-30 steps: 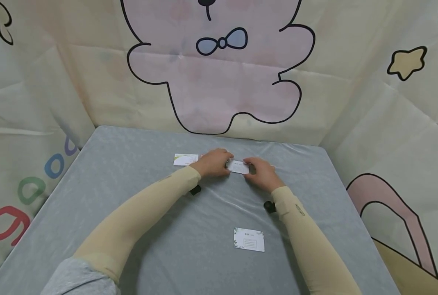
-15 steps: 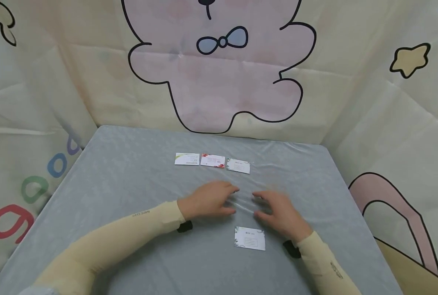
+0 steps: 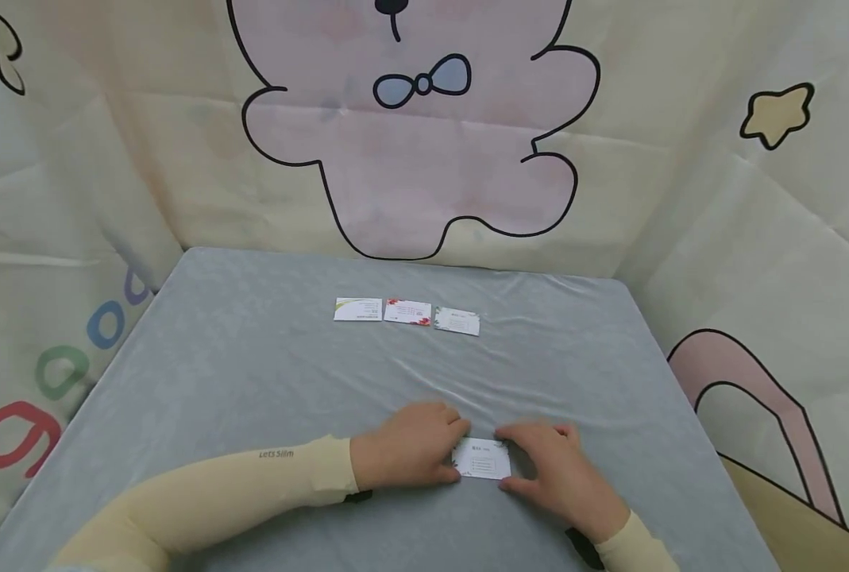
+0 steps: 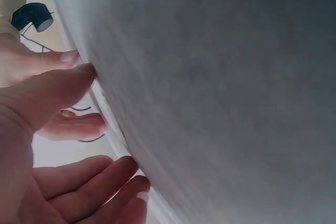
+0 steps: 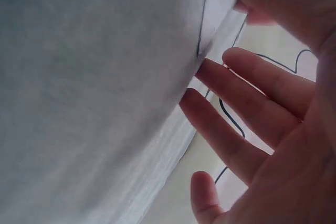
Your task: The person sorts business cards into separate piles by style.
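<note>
Near card [image 3: 483, 459] sits flat on the grey table [image 3: 252, 373], close to the front edge, with both hands bracketing it. Left hand [image 3: 408, 454] touches its left edge and right hand [image 3: 554, 469] its right, fingers relaxed and fairly straight, not clamped, probably to work under the edges. Three cards [image 3: 406, 312] lie in a row farther back.

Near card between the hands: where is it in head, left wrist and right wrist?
Head: near card lies lower centre on the grey table cover, left hand at its left edge, right hand at its right.
Left wrist: card not identifiable.
Right wrist: card not identifiable.
Shared landmark: the grey table cover fills most of each wrist view.
</note>
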{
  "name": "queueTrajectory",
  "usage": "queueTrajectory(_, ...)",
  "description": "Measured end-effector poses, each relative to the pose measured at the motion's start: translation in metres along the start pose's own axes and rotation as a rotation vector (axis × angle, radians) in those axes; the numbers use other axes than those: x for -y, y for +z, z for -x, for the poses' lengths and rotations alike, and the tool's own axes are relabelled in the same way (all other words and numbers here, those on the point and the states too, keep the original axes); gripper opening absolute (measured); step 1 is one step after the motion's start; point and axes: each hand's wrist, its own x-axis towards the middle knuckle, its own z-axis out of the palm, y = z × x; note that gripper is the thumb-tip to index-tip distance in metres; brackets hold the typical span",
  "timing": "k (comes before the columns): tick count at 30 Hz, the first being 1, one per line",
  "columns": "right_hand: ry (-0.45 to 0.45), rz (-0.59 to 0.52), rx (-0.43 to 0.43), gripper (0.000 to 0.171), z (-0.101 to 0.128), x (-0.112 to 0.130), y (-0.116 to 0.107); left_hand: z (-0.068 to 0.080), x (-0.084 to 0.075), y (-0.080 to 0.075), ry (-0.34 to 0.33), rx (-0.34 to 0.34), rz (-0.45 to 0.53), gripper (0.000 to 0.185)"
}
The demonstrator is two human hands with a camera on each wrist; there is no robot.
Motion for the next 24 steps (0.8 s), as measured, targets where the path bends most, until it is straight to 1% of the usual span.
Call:
queueTrajectory(3, -0.022, 0.016, -0.034, 0.062, 0.003, 0.000, 0.003, 0.002, -0.002, -0.001, -0.004, 0.008, 0.019, 0.059)
queueTrajectory(9, -0.129, 0.040, -0.157, 0.060, 0.006, 0.003, 0.007, 0.002, -0.003, -0.002, -0.015, -0.004, 0.026, 0.052)
queueTrajectory(13, -0.108, 0.025, -0.143, 0.058, 0.006, 0.004, 0.008, 0.004, -0.003, -0.003, -0.005, -0.008, 0.026, 0.050)
queueTrajectory(16, -0.072, 0.016, -0.116, 0.055, 0.005, 0.006, 0.009, 0.004, -0.002, -0.003, -0.005, -0.012, 0.044, 0.046)
queueTrajectory(20, -0.048, 0.009, -0.114, 0.054, 0.005, 0.007, 0.011, 0.004, 0.000, -0.003, -0.010, -0.031, 0.057, 0.039)
queueTrajectory(24, -0.062, -0.001, -0.131, 0.055, 0.000, 0.007, 0.012, 0.004, 0.006, -0.003, -0.020, -0.055, 0.059, 0.039)
